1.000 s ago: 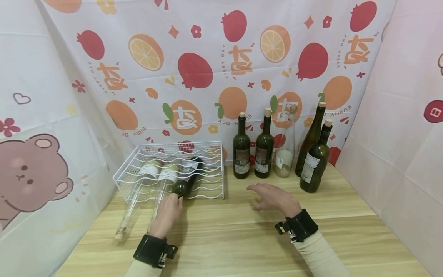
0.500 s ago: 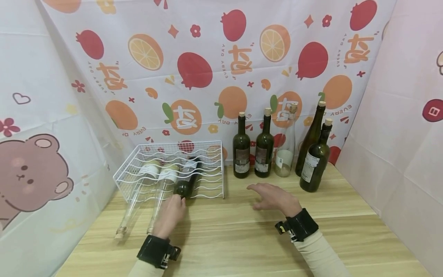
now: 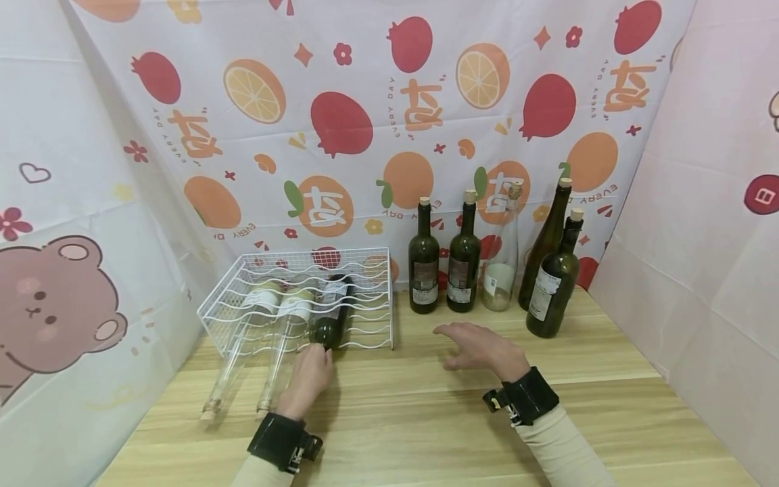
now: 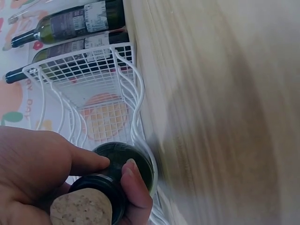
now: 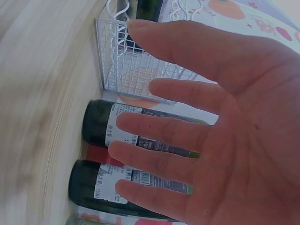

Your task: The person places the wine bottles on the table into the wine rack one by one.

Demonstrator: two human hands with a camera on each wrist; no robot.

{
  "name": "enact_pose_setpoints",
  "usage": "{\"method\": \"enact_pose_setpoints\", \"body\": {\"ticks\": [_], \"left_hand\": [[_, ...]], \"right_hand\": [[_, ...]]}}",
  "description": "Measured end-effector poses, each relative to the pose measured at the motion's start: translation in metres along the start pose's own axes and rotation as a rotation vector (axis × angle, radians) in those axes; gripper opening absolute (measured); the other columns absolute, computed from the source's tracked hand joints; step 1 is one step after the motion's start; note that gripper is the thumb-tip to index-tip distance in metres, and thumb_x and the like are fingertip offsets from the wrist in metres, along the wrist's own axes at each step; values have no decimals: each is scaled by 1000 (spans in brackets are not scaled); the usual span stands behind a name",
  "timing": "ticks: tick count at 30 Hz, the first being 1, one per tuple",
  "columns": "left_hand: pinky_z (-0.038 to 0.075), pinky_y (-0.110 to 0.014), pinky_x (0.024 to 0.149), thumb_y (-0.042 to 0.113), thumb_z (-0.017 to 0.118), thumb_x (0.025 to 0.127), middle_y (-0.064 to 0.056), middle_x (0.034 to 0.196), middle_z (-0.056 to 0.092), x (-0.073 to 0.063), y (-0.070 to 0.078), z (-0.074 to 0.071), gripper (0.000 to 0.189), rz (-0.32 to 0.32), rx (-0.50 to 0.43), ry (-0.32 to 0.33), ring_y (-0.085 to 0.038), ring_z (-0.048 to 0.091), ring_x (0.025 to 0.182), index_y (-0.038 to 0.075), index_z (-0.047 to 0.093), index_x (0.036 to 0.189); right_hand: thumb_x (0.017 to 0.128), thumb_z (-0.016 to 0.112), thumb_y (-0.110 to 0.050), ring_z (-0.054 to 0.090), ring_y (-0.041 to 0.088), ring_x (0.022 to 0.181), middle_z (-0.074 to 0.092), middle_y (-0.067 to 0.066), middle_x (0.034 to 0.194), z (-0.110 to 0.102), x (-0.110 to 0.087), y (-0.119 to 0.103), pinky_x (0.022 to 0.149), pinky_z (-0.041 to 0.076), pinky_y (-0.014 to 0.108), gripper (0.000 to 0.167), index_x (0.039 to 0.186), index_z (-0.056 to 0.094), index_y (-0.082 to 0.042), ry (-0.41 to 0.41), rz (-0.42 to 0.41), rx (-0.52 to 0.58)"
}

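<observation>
A dark green wine bottle [image 3: 328, 330] lies in the white wire wine rack [image 3: 391, 297], its neck toward me. My left hand [image 3: 312, 375] grips that neck; in the left wrist view, thumb and fingers curl round it just behind the cork [image 4: 82, 208]. To its left, two clear glass bottles lie in the rack, an outer one [image 3: 226, 382] and an inner one [image 3: 275, 362], with corked necks sticking out over the table. My right hand [image 3: 483, 350] is held with fingers spread and holds nothing, in front of the standing bottles.
Right of the rack stand two dark green bottles, one [image 3: 424, 274] nearer the rack and another [image 3: 464, 274] beside it. Further right are a clear bottle [image 3: 499, 281], a tall dark bottle [image 3: 541, 260] and a labelled green bottle [image 3: 552, 294]. Printed cloth [image 3: 365, 61] hangs behind the wooden table [image 3: 414, 419].
My left hand has shifted a little to the right with the bottle's neck, so the dark bottle lies straighter in the rack. The right hand stays where it was.
</observation>
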State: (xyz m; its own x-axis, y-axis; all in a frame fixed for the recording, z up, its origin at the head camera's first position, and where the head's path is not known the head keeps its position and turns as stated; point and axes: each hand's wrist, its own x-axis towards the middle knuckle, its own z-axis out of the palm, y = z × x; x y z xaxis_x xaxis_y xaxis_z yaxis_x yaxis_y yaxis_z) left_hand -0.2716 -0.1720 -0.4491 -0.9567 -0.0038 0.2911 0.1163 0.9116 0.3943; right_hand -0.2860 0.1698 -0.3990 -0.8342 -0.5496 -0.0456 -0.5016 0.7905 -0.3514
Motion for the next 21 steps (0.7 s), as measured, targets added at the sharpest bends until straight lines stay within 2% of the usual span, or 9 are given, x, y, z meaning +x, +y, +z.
{"method": "enact_pose_setpoints", "body": {"ticks": [12,19,21], "left_hand": [[46,-45,55,9,59,97,-19,68,61,3,-2,-1,37,-14,9,-6,-33,59,59,4,50,61],[43,-32,43,19,60,99,-11,65,60,0,-4,-4,33,-135,-59,-123,-20,56,43,6,56,69],[42,-31,42,21,63,98,-10,64,59,-2,-3,-6,32,-137,-52,-122,-19,55,43,6,58,70]], "right_hand": [[90,80,-23,56,37,136,59,17,147,-1,1,-3,113,45,53,65,148,53,-8,-11,7,4],[91,79,-21,54,39,138,58,18,148,1,1,-1,114,44,54,64,148,52,-6,-16,2,15],[91,79,-21,53,39,139,57,18,149,2,1,-1,114,43,54,65,148,52,-6,-18,5,22]]}}
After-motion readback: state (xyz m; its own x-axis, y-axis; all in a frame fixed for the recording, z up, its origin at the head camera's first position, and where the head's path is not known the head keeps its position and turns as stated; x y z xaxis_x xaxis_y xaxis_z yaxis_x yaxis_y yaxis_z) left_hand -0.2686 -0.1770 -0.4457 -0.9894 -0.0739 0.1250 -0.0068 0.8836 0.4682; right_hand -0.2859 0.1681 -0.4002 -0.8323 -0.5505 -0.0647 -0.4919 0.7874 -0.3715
